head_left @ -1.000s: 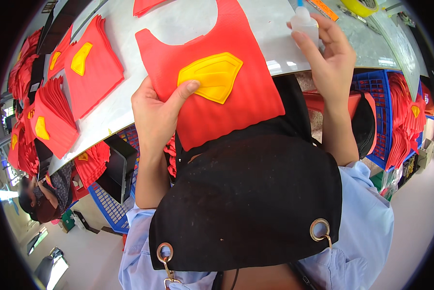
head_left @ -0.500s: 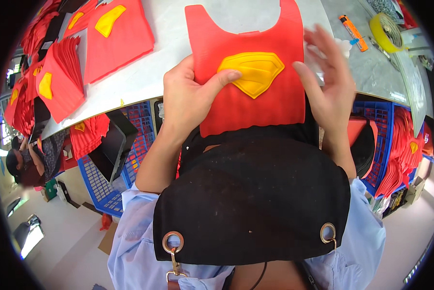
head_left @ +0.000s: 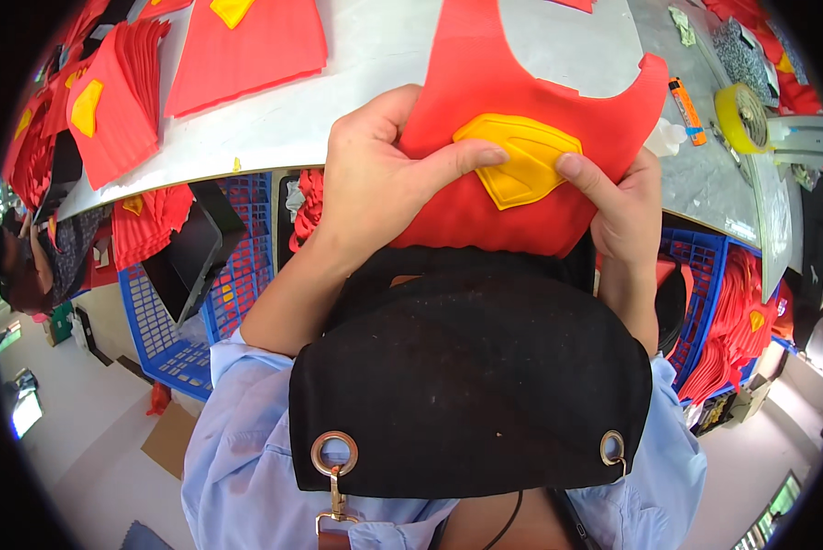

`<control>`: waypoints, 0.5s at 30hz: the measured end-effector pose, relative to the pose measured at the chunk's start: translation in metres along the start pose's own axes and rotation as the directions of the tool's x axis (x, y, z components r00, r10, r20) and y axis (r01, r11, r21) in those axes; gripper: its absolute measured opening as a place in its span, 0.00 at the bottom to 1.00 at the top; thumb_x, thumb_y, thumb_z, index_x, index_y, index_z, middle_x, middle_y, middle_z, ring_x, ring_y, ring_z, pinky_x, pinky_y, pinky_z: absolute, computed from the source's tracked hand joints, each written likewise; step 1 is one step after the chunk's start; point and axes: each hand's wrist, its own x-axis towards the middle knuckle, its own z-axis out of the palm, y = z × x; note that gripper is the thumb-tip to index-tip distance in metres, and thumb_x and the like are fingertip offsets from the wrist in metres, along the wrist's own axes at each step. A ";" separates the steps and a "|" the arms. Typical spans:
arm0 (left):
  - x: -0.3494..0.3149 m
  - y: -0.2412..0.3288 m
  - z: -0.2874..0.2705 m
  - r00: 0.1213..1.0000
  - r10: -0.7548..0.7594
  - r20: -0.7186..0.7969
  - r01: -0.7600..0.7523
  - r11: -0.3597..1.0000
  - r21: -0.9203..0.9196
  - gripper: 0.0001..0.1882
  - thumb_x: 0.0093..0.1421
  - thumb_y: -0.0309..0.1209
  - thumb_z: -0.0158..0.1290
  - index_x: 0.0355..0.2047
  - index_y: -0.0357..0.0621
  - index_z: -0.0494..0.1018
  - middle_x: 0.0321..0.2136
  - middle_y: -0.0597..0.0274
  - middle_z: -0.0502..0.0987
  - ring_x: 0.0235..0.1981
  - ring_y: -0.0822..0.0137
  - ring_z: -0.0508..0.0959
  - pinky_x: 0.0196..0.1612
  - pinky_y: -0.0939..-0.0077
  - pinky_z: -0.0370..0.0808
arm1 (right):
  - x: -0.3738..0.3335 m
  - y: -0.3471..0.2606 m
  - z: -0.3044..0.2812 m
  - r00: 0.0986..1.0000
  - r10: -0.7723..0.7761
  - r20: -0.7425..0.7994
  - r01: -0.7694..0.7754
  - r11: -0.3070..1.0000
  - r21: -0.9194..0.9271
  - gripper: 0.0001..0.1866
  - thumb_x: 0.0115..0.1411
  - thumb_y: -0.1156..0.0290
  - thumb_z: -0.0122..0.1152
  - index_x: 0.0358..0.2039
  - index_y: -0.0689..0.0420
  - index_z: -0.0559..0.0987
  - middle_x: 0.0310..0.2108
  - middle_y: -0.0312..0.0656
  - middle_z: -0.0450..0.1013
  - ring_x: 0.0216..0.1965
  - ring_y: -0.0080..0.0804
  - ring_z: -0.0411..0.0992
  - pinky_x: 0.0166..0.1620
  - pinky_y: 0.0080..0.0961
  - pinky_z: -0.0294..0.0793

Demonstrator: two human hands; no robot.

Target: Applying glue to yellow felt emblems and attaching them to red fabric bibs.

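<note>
Between my two hands I hold a red vest-shaped panel (head_left: 480,87) with a curved neck cutout at its far edge. A padded yellow shield-shaped patch (head_left: 530,163) sits at the middle of its front. My left hand (head_left: 370,174) is closed on the panel's left side, its thumb pressing the left part of the patch. Closed on the right side, my right hand (head_left: 627,206) has its thumb at the patch's right corner. The fingers of both hands are mostly hidden behind the panel, whose near edge hangs by my black apron (head_left: 475,367).
Stacks of red panels (head_left: 246,69) lie on the grey table (head_left: 375,46), one fanned (head_left: 122,137). At right are an orange stick-shaped item (head_left: 687,110) and a yellow tape roll (head_left: 730,119). Blue crates (head_left: 159,335) with red pieces stand below. Another person (head_left: 31,266) sits far left.
My right hand, open beside the panel before, now grips its right side. The panel has moved right and tilted, its right shoulder strap lower. My view has shifted slightly.
</note>
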 end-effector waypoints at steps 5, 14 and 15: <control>0.002 -0.003 -0.009 0.998 -0.029 0.056 0.029 0.999 0.014 0.13 0.48 0.27 0.63 0.32 0.32 0.74 0.28 0.60 0.79 0.30 0.76 0.76 0.35 0.81 0.73 | -0.001 0.002 0.006 0.998 -0.033 -0.051 0.038 0.995 0.095 0.16 0.51 0.80 0.62 0.41 0.69 0.74 0.39 0.46 0.74 0.40 0.30 0.73 0.47 0.24 0.71; 0.002 -0.011 -0.006 0.999 0.032 -0.005 -0.032 0.998 -0.048 0.11 0.49 0.26 0.62 0.30 0.33 0.73 0.25 0.62 0.77 0.28 0.78 0.74 0.34 0.81 0.71 | 0.001 0.001 0.010 0.998 -0.008 -0.064 0.012 0.998 0.062 0.17 0.51 0.80 0.62 0.43 0.69 0.72 0.40 0.47 0.74 0.41 0.30 0.73 0.47 0.25 0.70; 0.003 -0.012 -0.005 0.999 0.045 -0.009 -0.045 0.998 -0.042 0.11 0.49 0.26 0.62 0.30 0.33 0.73 0.25 0.63 0.77 0.28 0.78 0.73 0.34 0.81 0.71 | 0.001 0.001 0.010 0.998 -0.003 -0.068 0.007 0.998 0.056 0.18 0.51 0.80 0.62 0.43 0.69 0.72 0.40 0.47 0.74 0.41 0.30 0.73 0.47 0.25 0.70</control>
